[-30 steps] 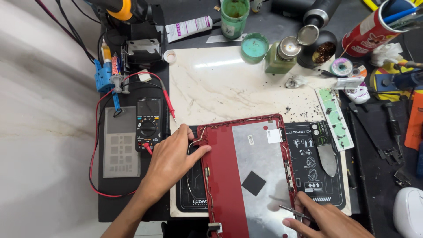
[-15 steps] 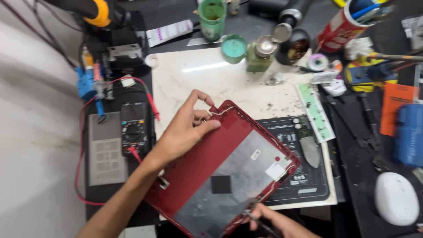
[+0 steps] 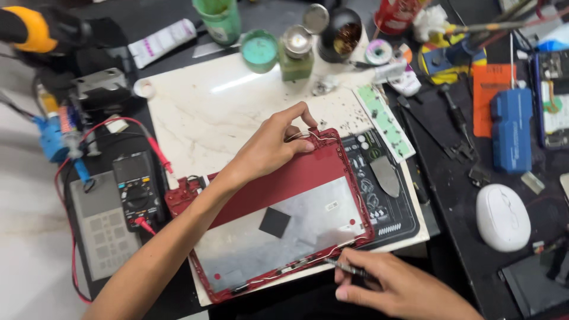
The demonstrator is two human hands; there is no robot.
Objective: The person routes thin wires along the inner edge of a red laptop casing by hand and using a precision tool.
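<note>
A red device back cover (image 3: 296, 178) with a silver inner plate and a black square pad lies tilted across the marble slab (image 3: 207, 112) and a black printed mat (image 3: 385, 195). My left hand (image 3: 269, 148) grips its far right corner, fingertips on a thin grey wire that runs along the rim. My right hand (image 3: 397, 287) is at the near edge and pinches a thin dark metal tool (image 3: 347, 269), whose tip touches the cover's lower rim by the wire.
A multimeter (image 3: 137, 189) with red leads sits to the left beside a grey stencil plate. Jars, a bottle (image 3: 295, 53) and a green circuit strip (image 3: 385, 121) line the back. On the right are a white mouse (image 3: 502, 216), a blue case (image 3: 511, 130) and hand tools.
The red cover has been turned from upright to lying sideways. My left hand moved with it to its far corner, and my right hand with the tool stayed at the near edge.
</note>
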